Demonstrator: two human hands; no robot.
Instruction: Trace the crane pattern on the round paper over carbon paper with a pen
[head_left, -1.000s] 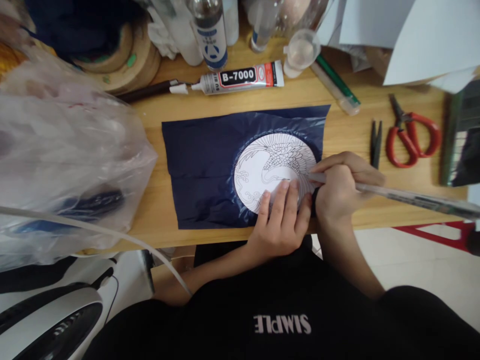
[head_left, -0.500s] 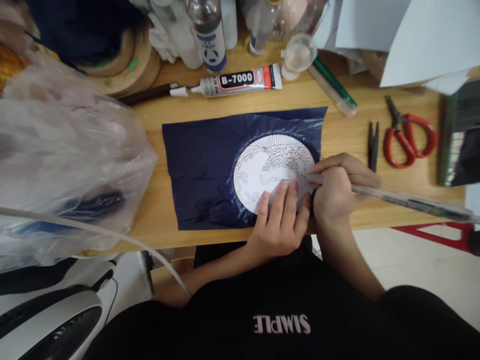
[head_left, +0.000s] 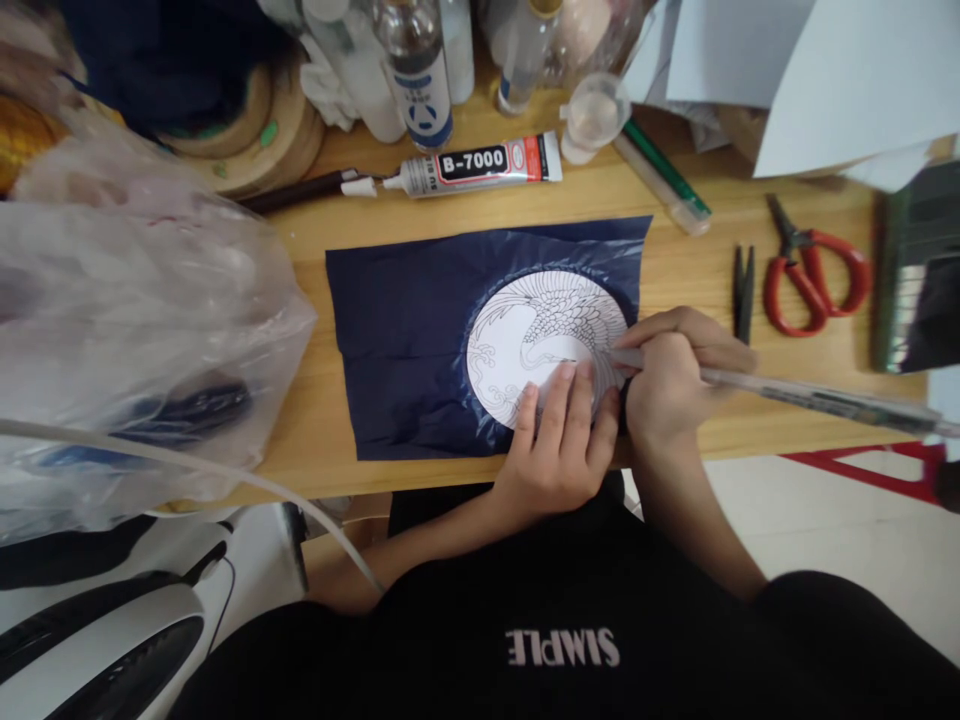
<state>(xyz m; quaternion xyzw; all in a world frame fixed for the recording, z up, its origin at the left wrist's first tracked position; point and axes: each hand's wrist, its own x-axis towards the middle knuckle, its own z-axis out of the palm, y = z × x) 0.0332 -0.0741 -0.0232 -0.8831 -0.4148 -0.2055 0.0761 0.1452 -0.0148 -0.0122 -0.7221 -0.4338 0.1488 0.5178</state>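
Observation:
A round white paper (head_left: 501,352) printed with a line drawing of a long-necked bird lies on a dark blue sheet (head_left: 401,350). My left hand (head_left: 559,440) rests on the paper's lower part, its fingers stretched out and flat. In my right hand (head_left: 671,380) is a long clear pen (head_left: 817,395), gripped near its tip. The tip touches or hovers just over the drawing's right side; I cannot tell which. Part of the drawing is hidden under my fingers.
Behind the sheet lie a B-7000 glue tube (head_left: 480,165) and a green pen (head_left: 667,175). Red-handled pliers (head_left: 814,270) and tweezers (head_left: 743,295) are at the right. Bottles (head_left: 420,90) line the back. A plastic bag (head_left: 150,330) covers the left, with a white cable (head_left: 225,465) across it.
Both hands stay nearly in place, the pen still at the drawing's right side. The view has shifted very slightly.

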